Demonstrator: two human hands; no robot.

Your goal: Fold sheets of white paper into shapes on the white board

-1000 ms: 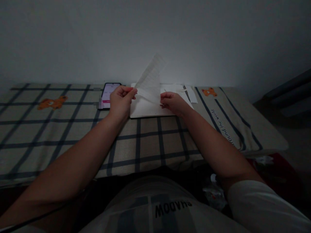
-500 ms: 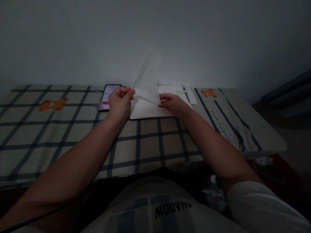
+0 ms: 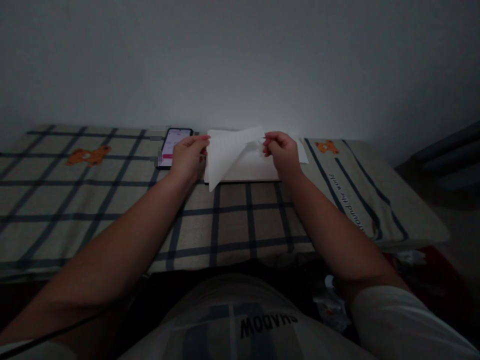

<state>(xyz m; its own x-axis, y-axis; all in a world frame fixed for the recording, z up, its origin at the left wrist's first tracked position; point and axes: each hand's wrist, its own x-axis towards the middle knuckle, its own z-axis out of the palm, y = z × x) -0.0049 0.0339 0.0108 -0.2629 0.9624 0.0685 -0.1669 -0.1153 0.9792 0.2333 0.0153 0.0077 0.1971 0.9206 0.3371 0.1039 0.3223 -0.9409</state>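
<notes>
A thin white sheet of paper [image 3: 228,150] is held between my two hands, its lower part curled and hanging to a point past the near edge of an open notebook [image 3: 258,170]. My left hand [image 3: 187,156] pinches the sheet at its upper left edge. At the other side my right hand [image 3: 283,152] has its fingers closed on the sheet's right end, near a crumpled or folded bit. The notebook lies flat under the paper, its pages pale and its bottom edge dark.
Left of the notebook lies a phone [image 3: 175,142] with its screen lit. White paper pieces [image 3: 303,152] stick out behind my right hand. A checked cloth [image 3: 232,220] covers the table, which stands against a grey wall [image 3: 240,65]. A red container [image 3: 431,280] is below, at right.
The sheet, raised upright before, has come down over the notebook, its lower end curling toward me. My right hand has moved right and up, to the sheet's right end.
</notes>
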